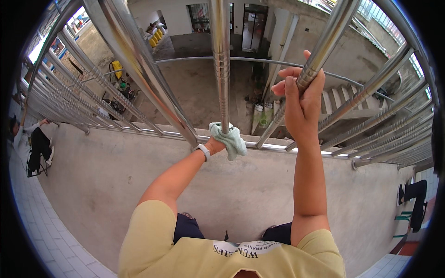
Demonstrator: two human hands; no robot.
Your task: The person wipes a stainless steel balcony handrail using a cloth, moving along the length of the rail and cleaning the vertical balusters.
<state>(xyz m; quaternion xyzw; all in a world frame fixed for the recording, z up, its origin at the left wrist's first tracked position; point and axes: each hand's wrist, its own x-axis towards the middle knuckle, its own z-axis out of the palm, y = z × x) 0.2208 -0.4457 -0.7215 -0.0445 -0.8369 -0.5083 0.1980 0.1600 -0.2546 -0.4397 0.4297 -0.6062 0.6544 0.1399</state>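
Left hand (216, 145) — fingers clamped on pale green cloth (230, 139), wrapped round the foot of the middle steel bar (220, 60) just above the concrete ledge (139, 171), seemingly so the cloth hugs the tube | Right hand (300, 95) — fingers closed round neighbouring slanted bar (324, 44), likely for support | White wristband (202, 151) on left wrist.

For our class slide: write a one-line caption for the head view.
Left hand wraps a pale green cloth around a steel railing bar; right hand grips another.
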